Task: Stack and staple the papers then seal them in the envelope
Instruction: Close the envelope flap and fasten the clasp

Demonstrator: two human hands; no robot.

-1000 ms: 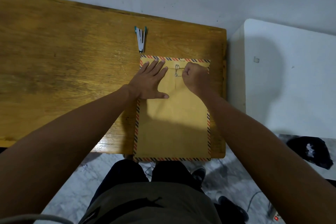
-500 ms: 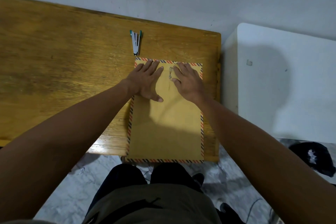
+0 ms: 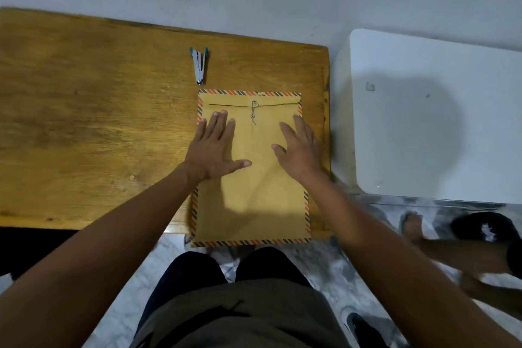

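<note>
**A:** From over the shoulder: a second ago the right hand [image 3: 299, 147] was pinched at the string clasp [image 3: 253, 110] near the top of the envelope [image 3: 251, 178]. Now it's let go and hovers a bit further down, fingers [image 3: 296, 124] apart, holding nothing. Left hand [image 3: 214, 147] lies flat on the envelope, fingers spread, and has slid down too.

**B:** So it's sealed?

**A:** Looks that way. Flap's folded down and the string runs between the two buttons. No loose papers in sight, so I'd guess they're inside, can't see them though.

**B:** Anything in the way?

**A:** Nope. Stapler [image 3: 199, 66] sits just past the envelope's top left corner, not touching. The envelope hangs slightly over the near edge of the worktop [image 3: 99, 121]. White cabinet [image 3: 437, 121] off to the right, someone's foot [image 3: 411, 226] on the floor beside it.
</note>
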